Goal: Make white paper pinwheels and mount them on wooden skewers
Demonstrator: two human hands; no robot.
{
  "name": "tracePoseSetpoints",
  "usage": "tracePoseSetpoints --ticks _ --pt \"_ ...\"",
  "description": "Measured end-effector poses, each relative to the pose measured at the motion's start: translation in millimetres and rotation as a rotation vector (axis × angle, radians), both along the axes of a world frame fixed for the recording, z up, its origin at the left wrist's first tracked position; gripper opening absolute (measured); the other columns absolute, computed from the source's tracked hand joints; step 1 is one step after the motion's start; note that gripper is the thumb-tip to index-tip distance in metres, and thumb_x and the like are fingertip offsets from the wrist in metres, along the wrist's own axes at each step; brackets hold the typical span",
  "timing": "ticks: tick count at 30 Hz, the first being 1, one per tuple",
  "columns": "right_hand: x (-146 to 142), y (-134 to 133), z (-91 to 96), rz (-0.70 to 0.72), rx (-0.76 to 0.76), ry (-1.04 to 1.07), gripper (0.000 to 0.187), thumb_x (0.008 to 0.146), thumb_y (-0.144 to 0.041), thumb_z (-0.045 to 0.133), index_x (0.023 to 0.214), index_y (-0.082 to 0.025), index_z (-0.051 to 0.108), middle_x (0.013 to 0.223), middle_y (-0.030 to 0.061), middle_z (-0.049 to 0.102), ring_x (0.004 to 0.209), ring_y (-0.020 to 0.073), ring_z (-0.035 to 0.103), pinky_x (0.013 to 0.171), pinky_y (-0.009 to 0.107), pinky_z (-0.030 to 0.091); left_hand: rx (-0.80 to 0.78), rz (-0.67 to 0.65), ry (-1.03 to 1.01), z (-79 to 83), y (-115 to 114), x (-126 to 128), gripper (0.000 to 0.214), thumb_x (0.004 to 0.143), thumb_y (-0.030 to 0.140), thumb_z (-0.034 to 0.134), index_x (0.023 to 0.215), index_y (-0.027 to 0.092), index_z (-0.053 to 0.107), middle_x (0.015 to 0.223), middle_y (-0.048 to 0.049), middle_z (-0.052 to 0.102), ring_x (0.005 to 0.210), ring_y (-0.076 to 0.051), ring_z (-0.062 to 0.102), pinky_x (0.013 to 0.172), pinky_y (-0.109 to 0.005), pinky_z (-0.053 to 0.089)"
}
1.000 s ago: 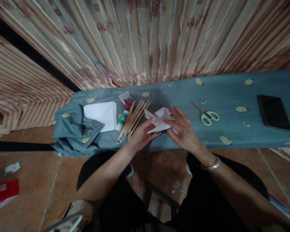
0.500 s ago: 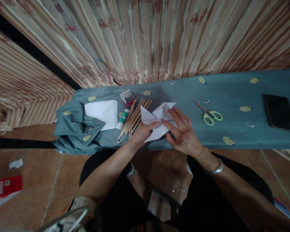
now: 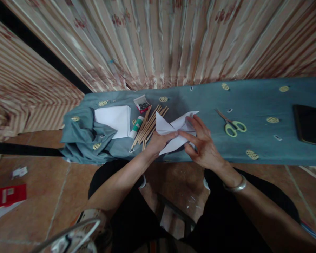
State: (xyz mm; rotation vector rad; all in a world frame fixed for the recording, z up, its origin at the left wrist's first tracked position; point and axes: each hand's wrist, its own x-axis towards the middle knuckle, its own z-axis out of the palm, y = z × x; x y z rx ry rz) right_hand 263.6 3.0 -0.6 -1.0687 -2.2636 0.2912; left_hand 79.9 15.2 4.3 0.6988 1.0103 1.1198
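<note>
A white paper pinwheel with folded, pointed blades is held between both hands above the near edge of the cloth. My left hand grips it from the left, thumb pressed near its centre and the other fingers hidden beneath. My right hand holds its right side, with the index finger reaching to the centre and other fingers bent around a blade. Just left of the pinwheel lie several thin wooden sticks. Beside them is a glue stick with a green and white label.
A small open box of metal pins sits behind the sticks. White paper sheets lie at left near bunched cloth. Green-handled scissors and a dark phone lie to the right. A pleated curtain hangs behind.
The pinwheel has tilted and its blades look flatter in my hands. My right fingers have shifted slightly on it, and both hands still hold it. The whole view has moved a little.
</note>
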Motion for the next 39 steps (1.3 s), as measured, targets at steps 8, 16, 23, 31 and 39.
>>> tracePoseSetpoints --ticks 8,16,23,31,39 --pt "-1 -2 3.6 0.005 -0.013 0.044 0.052 0.090 -0.021 0.049 0.139 -0.035 0.053 0.165 -0.0011 0.021 0.151 0.0344 0.017 0.113 0.065 0.028 -0.051 0.018 -0.059 9.3 0 4 0.039 0.061 0.017 0.082 0.098 0.013 0.072 0.083 -0.0041 0.076 0.098 -0.024 0.070 0.093 -0.033 0.051" --pt "-2 -3 7.1 0.021 -0.005 0.033 0.061 0.089 -0.016 0.049 0.144 -0.041 0.044 0.165 -0.0059 0.018 0.152 0.0318 0.015 0.116 0.061 0.029 -0.066 0.037 -0.054 3.5 0 4 0.044 0.060 0.017 0.083 0.102 0.016 0.072 0.096 -0.0063 0.077 0.092 -0.024 0.071 0.090 -0.036 0.052" --pt "8 -1 16.9 -0.064 -0.073 0.133 0.050 0.093 -0.028 0.052 0.142 -0.041 0.048 0.160 -0.0022 0.034 0.149 0.0314 0.028 0.116 0.059 0.034 -0.040 0.073 -0.050 8.0 2 6 0.043 0.060 0.012 0.080 0.102 0.017 0.073 0.097 -0.0054 0.077 0.096 -0.025 0.071 0.091 -0.037 0.053" --pt "15 21 -9.5 -0.281 -0.503 0.651 0.060 0.078 -0.047 0.074 0.131 -0.025 0.058 0.133 0.0118 0.064 0.124 0.0316 0.060 0.103 0.053 0.050 -0.100 0.045 0.037 2.2 2 5 0.030 0.057 0.016 0.083 0.086 0.017 0.074 0.092 -0.0070 0.077 0.098 -0.029 0.069 0.089 -0.039 0.053" --pt "8 23 4.5 -0.132 -0.902 0.821 0.060 0.063 -0.044 0.085 0.115 -0.023 0.064 0.105 0.0070 0.076 0.094 0.0268 0.072 0.083 0.042 0.060 -0.105 0.012 0.152 -2.6 1 10 0.027 0.052 0.018 0.086 0.077 0.018 0.074 0.085 -0.0059 0.076 0.099 -0.031 0.068 0.088 -0.041 0.053"
